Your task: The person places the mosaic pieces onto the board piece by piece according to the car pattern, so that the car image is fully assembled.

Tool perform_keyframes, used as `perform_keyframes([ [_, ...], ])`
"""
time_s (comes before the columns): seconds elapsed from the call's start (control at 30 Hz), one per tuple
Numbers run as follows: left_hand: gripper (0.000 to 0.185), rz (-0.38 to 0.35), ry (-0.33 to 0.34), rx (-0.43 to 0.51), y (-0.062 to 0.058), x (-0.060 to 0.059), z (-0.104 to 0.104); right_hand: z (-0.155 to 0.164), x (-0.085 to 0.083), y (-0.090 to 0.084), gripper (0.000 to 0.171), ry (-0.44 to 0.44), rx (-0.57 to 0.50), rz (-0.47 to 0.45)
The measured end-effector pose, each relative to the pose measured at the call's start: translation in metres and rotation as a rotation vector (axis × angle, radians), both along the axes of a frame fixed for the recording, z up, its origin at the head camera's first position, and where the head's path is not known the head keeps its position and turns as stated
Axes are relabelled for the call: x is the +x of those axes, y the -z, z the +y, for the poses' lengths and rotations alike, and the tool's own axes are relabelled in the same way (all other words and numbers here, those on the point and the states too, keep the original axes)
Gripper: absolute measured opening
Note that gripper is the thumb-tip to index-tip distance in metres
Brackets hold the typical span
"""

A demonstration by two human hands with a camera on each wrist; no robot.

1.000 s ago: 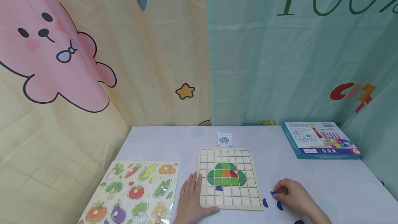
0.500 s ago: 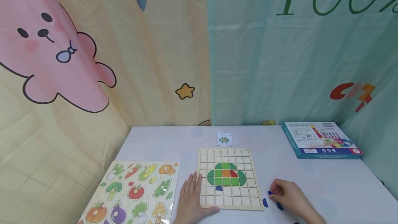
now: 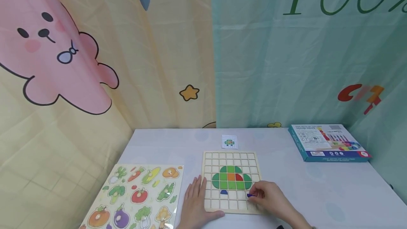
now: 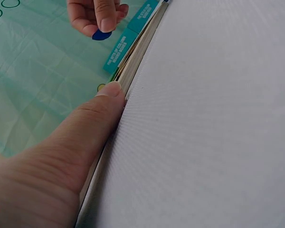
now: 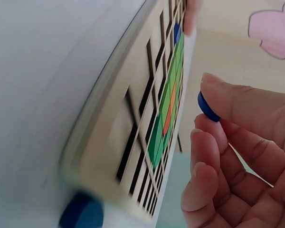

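Observation:
A wooden grid board [image 3: 232, 158] lies on the white table, with a green, orange and red picture [image 3: 231, 178] and one blue piece [image 3: 224, 192] set in its cells. My left hand [image 3: 198, 195] lies flat against the board's left edge, its thumb [image 4: 92, 128] pressed along the rim. Over the board's lower right cells, my right hand [image 3: 252, 195] pinches a small blue piece [image 3: 250, 195] between thumb and fingers. That blue piece [image 5: 207, 107] hangs just above the grid [image 5: 152, 118] in the right wrist view.
A small pattern card [image 3: 229, 141] lies behind the board. A teal game box [image 3: 329, 142] sits at the far right, and a vegetable puzzle [image 3: 136, 195] at the near left. Another blue piece [image 5: 80, 211] lies on the table by the board's edge. Curtains close off the back.
My right hand lifted a blue piece from the table right of the board and carried it left over the board's lower right cells. The left hand stayed put.

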State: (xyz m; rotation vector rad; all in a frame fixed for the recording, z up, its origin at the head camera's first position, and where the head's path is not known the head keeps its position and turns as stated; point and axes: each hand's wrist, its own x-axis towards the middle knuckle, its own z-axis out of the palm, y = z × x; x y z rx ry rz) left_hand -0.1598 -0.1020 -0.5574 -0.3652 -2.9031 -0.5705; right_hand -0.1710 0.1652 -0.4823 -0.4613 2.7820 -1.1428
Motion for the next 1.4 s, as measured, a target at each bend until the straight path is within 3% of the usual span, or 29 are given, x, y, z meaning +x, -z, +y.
perform_keyframes([
  [0.2, 0.124, -0.038, -0.008, -0.011, -0.002, 0.000, 0.000, -0.024, -0.006, 0.002, 0.004, -0.073, -0.018, -0.001],
  [0.43, 0.124, -0.070, -0.013, -0.011, -0.008, 0.001, 0.002, -0.045, -0.012, 0.007, 0.006, -0.124, -0.039, -0.009],
  [0.67, 0.124, -0.031, -0.014, -0.014, -0.008, 0.001, 0.002, -0.060, -0.014, 0.007, 0.007, -0.108, -0.010, -0.018],
  [1.4, 0.123, -0.021, -0.011, 0.002, -0.006, 0.002, 0.001, -0.070, -0.019, 0.017, 0.014, -0.106, 0.021, 0.054],
])
